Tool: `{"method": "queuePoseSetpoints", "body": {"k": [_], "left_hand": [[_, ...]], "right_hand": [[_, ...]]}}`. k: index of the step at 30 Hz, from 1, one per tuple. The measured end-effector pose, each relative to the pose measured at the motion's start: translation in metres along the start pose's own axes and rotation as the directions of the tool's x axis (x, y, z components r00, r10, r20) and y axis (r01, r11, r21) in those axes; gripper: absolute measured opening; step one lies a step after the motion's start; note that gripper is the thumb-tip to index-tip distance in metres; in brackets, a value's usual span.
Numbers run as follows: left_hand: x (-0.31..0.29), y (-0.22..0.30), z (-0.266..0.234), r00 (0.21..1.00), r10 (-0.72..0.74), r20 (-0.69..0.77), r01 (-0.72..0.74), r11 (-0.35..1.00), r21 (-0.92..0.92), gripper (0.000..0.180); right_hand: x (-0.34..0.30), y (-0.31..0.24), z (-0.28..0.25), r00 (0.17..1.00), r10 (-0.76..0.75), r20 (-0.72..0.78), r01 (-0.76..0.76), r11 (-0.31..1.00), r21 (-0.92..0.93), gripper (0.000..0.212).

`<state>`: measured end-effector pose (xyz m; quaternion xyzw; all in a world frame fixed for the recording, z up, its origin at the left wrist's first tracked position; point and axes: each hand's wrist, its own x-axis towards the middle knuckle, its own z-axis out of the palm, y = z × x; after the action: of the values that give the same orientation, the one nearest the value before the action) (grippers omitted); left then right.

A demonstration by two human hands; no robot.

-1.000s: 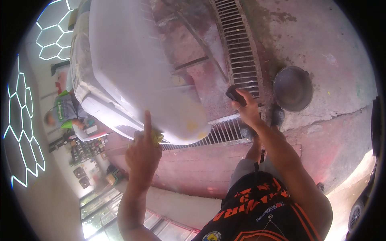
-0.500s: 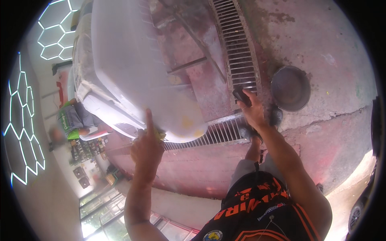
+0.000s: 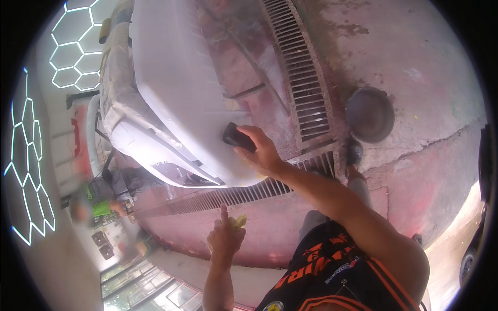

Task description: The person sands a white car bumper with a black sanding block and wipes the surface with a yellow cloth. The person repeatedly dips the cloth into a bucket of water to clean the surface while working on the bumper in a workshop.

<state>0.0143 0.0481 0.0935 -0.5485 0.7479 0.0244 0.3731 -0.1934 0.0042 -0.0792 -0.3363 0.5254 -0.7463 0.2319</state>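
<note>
In front of me, on the left, stands a large whitish car bumper (image 3: 174,78) with a dull, dusty surface. My right hand (image 3: 267,158) grips a black sanding block (image 3: 237,139) between thumb and fingers, at the bumper's lower right part; whether the block presses on the surface I cannot tell. Lower down, off the bumper's edge, my left hand (image 3: 224,242) is closed round a crumpled yellowish cloth (image 3: 238,222). Its index finger is stretched out.
A dark round basin (image 3: 369,115) sits on the floor to the right. Slotted drain grates (image 3: 306,83) run across the stained reddish floor beside and below the bumper. At the far left a person in green and grey (image 3: 101,208) is bent low.
My right hand has brought the sanding block leftward from above the grate to the bumper. My left hand has come down and right, off the bumper's surface, still with the cloth.
</note>
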Motion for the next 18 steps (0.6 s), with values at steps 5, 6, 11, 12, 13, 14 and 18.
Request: {"method": "queuePoseSetpoints", "body": {"k": [5,6,11,12,13,14,18], "left_hand": [[-0.025,-0.036,0.068,0.993,-0.087,0.084,0.101,0.979,-0.178,0.105],[-0.029,-0.043,0.078,0.988,-0.104,0.114,0.126,0.969,-0.213,0.103],[-0.045,-0.064,0.110,0.978,-0.148,0.150,0.186,0.940,-0.287,0.101],[-0.046,-0.066,0.113,0.977,-0.148,0.156,0.190,0.932,-0.308,0.101],[-0.046,-0.067,0.115,0.976,-0.146,0.161,0.193,0.925,-0.329,0.101],[-0.046,-0.067,0.118,0.974,-0.151,0.168,0.201,0.917,-0.343,0.100],[-0.045,-0.070,0.122,0.968,-0.175,0.180,0.232,0.898,-0.374,0.099]], "right_hand": [[0.067,-0.054,0.058,0.996,0.008,-0.088,0.004,0.991,0.131,0.057],[0.061,-0.052,0.061,0.995,-0.013,-0.103,0.021,0.997,0.078,0.056],[-0.018,0.002,0.053,0.987,-0.142,-0.080,0.145,0.989,0.038,0.058],[-0.024,0.002,0.051,0.985,-0.159,-0.063,0.162,0.985,0.055,0.058],[-0.021,0.005,0.053,0.980,-0.188,-0.070,0.190,0.981,0.030,0.058],[-0.008,-0.002,0.056,0.982,-0.169,-0.081,0.173,0.984,0.041,0.058],[0.067,-0.043,0.070,0.986,-0.119,-0.114,0.124,0.992,0.036,0.058]]}}
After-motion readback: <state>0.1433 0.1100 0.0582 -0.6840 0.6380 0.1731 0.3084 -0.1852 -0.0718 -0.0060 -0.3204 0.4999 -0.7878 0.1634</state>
